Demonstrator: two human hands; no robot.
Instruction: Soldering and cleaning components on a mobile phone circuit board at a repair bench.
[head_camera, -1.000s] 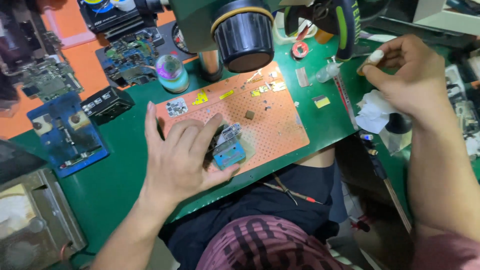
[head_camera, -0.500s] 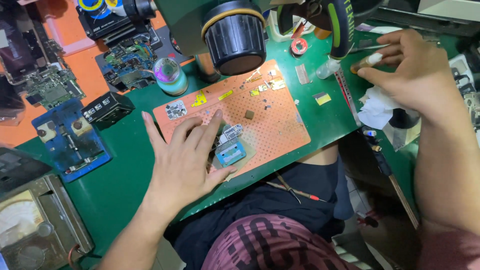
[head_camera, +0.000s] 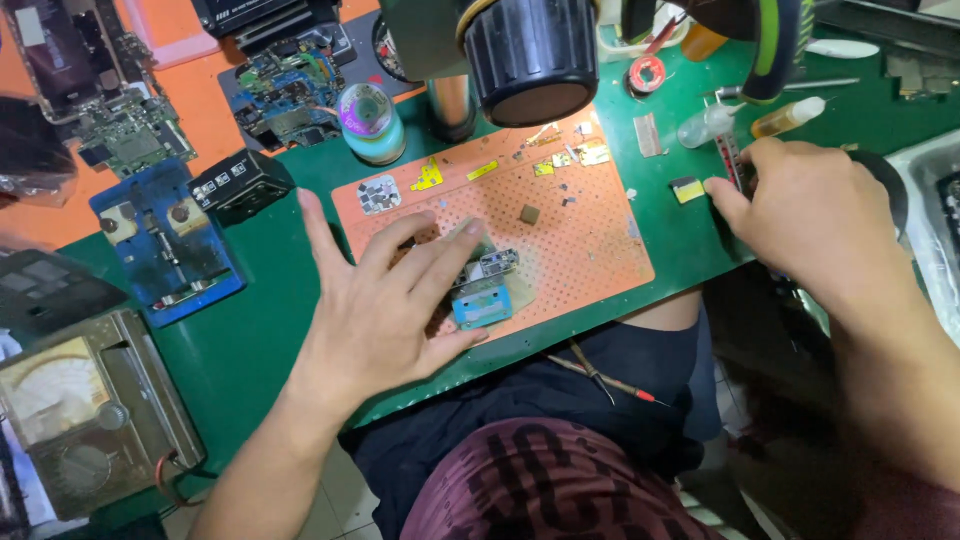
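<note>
My left hand (head_camera: 385, 315) flat on the orange mat (head_camera: 590, 250), small circuit board (head_camera: 483, 292) under its fingertips, my right hand (head_camera: 810, 215) touching tweezers (head_camera: 728, 160) on the green desk (head_camera: 270, 330)

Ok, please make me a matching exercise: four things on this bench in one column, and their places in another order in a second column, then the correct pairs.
Things:
1. left hand
2. right hand
3. analog meter
4. blue holder plate

Places:
A. at the lower left corner of the bench
B. on the small circuit board on the orange mat
C. at the mat's right, by the tweezers
D. left of the mat, on the green cover

Pairs: 1-B, 2-C, 3-A, 4-D
</note>
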